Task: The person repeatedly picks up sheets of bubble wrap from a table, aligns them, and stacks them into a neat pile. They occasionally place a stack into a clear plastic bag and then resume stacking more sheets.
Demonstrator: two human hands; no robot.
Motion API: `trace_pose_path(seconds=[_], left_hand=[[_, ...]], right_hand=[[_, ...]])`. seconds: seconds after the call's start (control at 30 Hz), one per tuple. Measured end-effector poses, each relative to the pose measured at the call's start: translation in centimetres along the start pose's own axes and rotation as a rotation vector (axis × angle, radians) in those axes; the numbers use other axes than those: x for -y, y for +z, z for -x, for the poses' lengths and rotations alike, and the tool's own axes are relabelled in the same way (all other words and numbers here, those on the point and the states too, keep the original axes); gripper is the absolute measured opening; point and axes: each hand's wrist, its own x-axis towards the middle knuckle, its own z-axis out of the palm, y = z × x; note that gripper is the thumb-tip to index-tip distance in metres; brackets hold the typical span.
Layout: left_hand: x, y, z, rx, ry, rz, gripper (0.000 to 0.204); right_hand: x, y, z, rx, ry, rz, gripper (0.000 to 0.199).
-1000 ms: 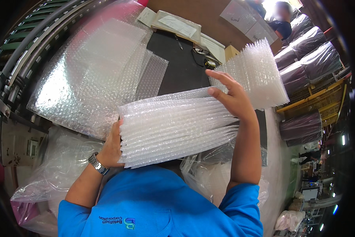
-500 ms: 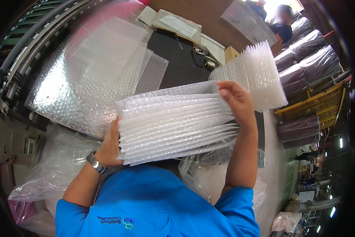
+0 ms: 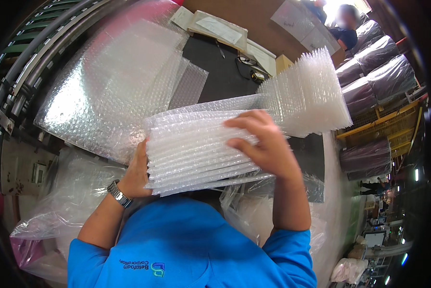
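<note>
A thick bundle of clear bubble-wrap sheets (image 3: 196, 151) is held tilted in front of my chest, its many layered edges facing me. My left hand (image 3: 137, 174) grips the bundle's left end, with the fingers partly hidden behind it. Over the right part of the bundle is my right hand (image 3: 263, 141), thumb and fingers apart, holding nothing. Whether its fingertips touch the layers I cannot tell. To the right, another stack of bubble-wrap pieces (image 3: 304, 93) stands on the dark tabletop (image 3: 215, 72).
Large flat bubble-wrap sheets (image 3: 109, 91) cover the table's left side. A tape measure (image 3: 257, 77), a pen (image 3: 220, 50) and papers (image 3: 218, 30) lie at the back. Clear plastic bags (image 3: 66, 201) hang near my left arm. A roller conveyor (image 3: 37, 57) runs far left; a person (image 3: 345, 31) is beyond the table.
My right hand has moved left and inward, from the bundle's far right edge to over its layers. My left hand keeps its grip on the left end.
</note>
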Motion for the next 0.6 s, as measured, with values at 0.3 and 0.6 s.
trace_pose_path(seconds=[0.3,0.6], left_hand=[[-0.1,0.2,-0.3,-0.020,0.022,0.049,0.109],[-0.4,-0.2,-0.4,-0.064,0.044,0.037,0.111]], right_hand=[[-2.4,-0.8,1.1,-0.189,0.451,-0.310,0.015],[-3.3,0.6,1.4,-0.369,0.381,-0.532,0.027]])
